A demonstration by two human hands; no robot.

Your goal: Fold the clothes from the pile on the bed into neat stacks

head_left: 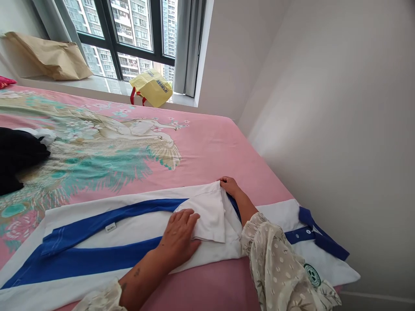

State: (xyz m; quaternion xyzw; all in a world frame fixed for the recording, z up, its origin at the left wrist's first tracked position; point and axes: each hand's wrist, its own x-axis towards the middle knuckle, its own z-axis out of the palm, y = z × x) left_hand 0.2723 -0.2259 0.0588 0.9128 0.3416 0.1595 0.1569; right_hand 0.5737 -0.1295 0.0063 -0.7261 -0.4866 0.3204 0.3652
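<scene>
A white polo shirt (106,259) with blue panels lies spread across the front of the bed. Its dark blue buttoned collar (324,237) points right, and a round green badge (312,275) shows on the chest. One white sleeve (207,216) is folded over onto the body of the shirt. My left hand (181,235) rests flat on that sleeve, fingers stretched out. At the sleeve's far corner, my right hand (231,186) has its fingers closed on the cloth. My right forearm hides part of the shirt near the shoulder.
A pink bedsheet (207,142) with a bird pattern covers the bed. Black clothing (22,155) lies at the left. On the windowsill are a brown paper bag (58,58) and a yellow bag (152,88). A bare wall (340,108) borders the bed's right side.
</scene>
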